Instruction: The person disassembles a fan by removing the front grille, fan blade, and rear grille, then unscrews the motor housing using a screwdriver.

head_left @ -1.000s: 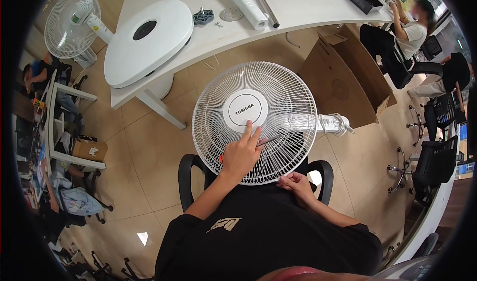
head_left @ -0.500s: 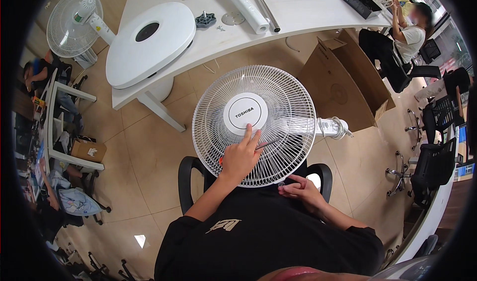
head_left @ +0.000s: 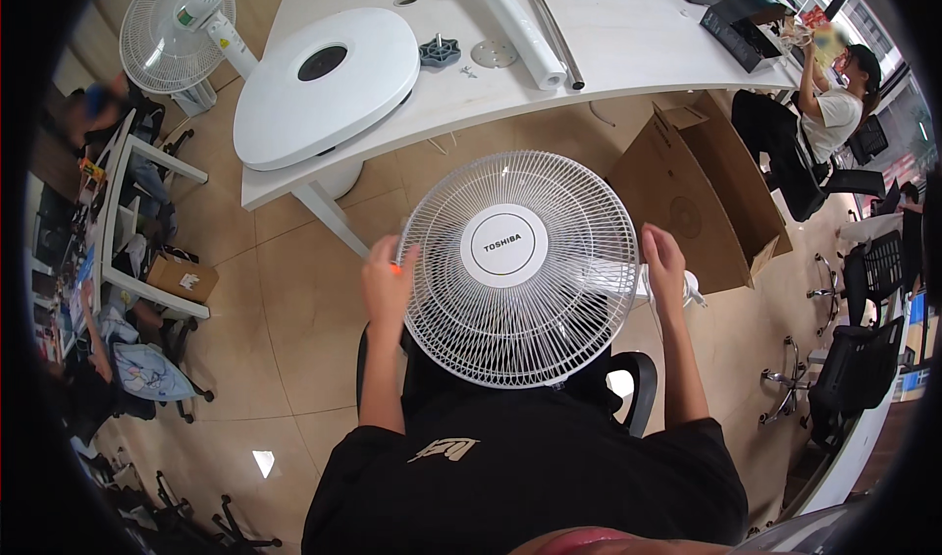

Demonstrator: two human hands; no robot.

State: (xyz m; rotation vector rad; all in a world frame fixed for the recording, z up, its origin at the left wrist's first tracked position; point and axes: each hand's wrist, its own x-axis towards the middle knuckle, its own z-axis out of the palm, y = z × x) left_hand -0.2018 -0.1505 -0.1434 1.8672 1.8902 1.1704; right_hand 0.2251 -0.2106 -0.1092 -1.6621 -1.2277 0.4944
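A white fan head (head_left: 549,329) with a round wire grille lies face up on my lap, its oval centre cap (head_left: 503,245) facing me. My left hand (head_left: 386,285) is at the grille's left rim, slightly blurred. Its fingers are curled round a screwdriver, of which only a bit of the orange handle (head_left: 395,269) shows. At the right rim is my right hand (head_left: 666,265), fingers raised and slightly bent, with nothing visible in it; whether it touches the wire I cannot tell. The white neck (head_left: 638,282) with its bundled cord (head_left: 693,288) sticks out on the right, partly behind my right hand.
On the white table (head_left: 628,35) ahead lie a white fan base (head_left: 392,64), a dark knob (head_left: 440,52), small screws, a white tube (head_left: 520,35) and a metal pole (head_left: 559,45). An open cardboard box (head_left: 677,202) stands right. Another fan (head_left: 177,30) stands far left; a person sits far right.
My left hand has moved from over the grille's centre to its left rim, and my right hand has risen from the lower edge to the right rim. The view has shifted slightly.
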